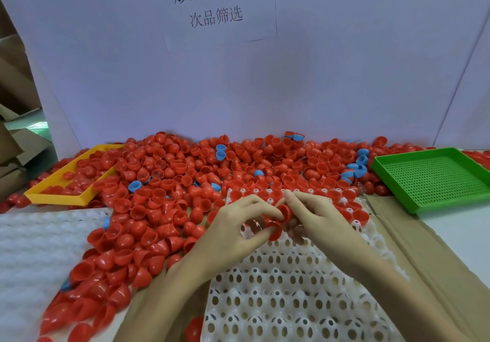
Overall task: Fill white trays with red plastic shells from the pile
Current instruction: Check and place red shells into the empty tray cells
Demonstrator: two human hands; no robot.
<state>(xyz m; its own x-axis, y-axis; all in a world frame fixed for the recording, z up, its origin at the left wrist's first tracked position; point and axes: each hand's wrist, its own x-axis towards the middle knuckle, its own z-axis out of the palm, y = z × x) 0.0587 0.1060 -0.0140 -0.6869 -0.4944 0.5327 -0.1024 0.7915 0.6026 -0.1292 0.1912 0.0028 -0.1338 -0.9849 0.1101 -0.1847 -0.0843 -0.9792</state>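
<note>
Both hands work over the far half of the white perforated plastic tray [286, 283] w/ egg-shaped holes. Left hand [233, 231]: fingers curled, thumb and forefinger pinching a red plastic half-shell [274, 231] at its rim. Right hand [316, 218]: fingers curled, thumb and forefinger pinching a second red plastic shell [285, 212], open end facing left. The 2 shells sit touching, one just above the other, between my fingertips, just above the tray surface.

Tray status: far rows carry seated red shells [359, 215], open side up, approx. along the back and right edge. Near rows show bare holes. Exact count under my hands: cannot tell.

Supply: loose pile of red plastic shells [164, 182] covers the bench from the back wall to the near left, touching the tray's left and far edges. A few blue plastic shells [220, 152] are mixed into it.

Surroundings:
- Yellow rectangular plastic tray [43, 195], far left, partly filled w/ red shells.
- Green perforated plastic tray [437, 180], far right, resting on the pile edge.
- White dimpled foam sheet [39, 249], near left, beside the pile.
- Brown cardboard sheet [424, 256] under the white tray, right side.
- White backboard [265, 76] w/ printed Chinese characters, upright behind the pile.
- Brown cardboard boxes [10, 142], far left edge.
</note>
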